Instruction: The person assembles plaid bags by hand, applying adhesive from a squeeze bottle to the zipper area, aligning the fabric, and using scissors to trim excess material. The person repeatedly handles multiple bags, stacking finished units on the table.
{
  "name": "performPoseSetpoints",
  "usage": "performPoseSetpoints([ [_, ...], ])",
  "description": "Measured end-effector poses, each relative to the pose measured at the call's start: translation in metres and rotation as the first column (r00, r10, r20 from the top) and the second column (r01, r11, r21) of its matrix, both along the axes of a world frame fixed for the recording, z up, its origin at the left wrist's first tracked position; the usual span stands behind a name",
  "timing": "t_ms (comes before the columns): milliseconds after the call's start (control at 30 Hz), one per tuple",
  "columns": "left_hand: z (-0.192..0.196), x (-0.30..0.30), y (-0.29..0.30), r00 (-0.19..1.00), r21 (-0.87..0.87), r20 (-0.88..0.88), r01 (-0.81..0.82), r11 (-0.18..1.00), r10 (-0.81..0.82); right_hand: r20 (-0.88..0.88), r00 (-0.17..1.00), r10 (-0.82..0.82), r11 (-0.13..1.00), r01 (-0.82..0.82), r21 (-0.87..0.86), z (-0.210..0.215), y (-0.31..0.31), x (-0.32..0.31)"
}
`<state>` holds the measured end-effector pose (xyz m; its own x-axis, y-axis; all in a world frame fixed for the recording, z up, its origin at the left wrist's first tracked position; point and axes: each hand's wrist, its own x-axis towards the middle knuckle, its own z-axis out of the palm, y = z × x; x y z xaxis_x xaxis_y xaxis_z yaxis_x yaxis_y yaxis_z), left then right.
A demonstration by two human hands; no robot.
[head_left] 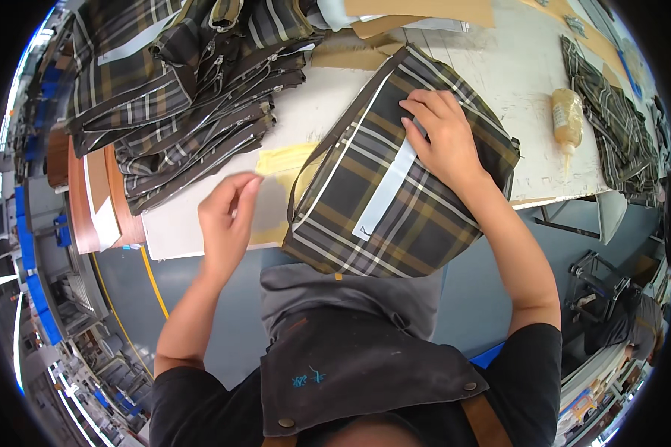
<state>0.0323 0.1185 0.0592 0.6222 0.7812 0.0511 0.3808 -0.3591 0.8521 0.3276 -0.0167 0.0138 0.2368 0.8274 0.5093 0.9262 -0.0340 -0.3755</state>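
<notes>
A plaid fabric bag [432, 216] in brown, black and white lies tilted across the front edge of the table, its near corner over my lap. A white strip [386, 190] runs across its upper face. My right hand [446, 138] rests flat on the bag beside the strip's far end, fingers loosely spread. To the left of the bag, apart from it, my left hand [230, 216] is raised at the table edge with thumb and fingers pinched together. Whatever may be between those fingertips is too small to make out. A dark edging with a white line follows the bag's left side.
Stacked plaid pieces with zippers [201, 112] fill the table's left. A yellow patch [283, 159] shows on the tabletop between stack and bag. On the right stand a glue bottle [567, 119] and more plaid fabric [611, 123]. Cardboard [425, 10] lies at the back.
</notes>
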Motion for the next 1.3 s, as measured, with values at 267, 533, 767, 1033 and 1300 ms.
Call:
performPoseSetpoints([
  [267,0.001,0.160,0.041,0.906,0.512,-0.068,0.391,0.765,-0.417,-0.178,0.974,-0.143,0.983,0.160,0.085,0.006,0.019,0.009],
  [533,-0.023,0.225,0.046,0.895,0.617,-0.267,0.443,0.650,-0.357,-0.255,0.918,-0.304,0.945,0.324,0.038,-0.002,0.053,0.042],
  [767,-0.027,0.230,0.045,0.897,0.678,-0.239,0.428,0.597,-0.372,-0.282,0.907,-0.312,0.938,0.341,0.060,-0.006,0.054,0.039],
  [1033,-0.031,0.240,0.051,0.906,0.682,-0.229,0.409,0.606,-0.355,-0.156,0.930,-0.334,0.936,0.347,0.064,-0.015,0.054,0.034],
  [1300,-0.025,0.239,0.077,0.865,0.081,-0.166,0.491,0.868,-0.474,-0.240,0.926,-0.291,0.948,0.312,0.057,-0.017,0.050,0.036],
])
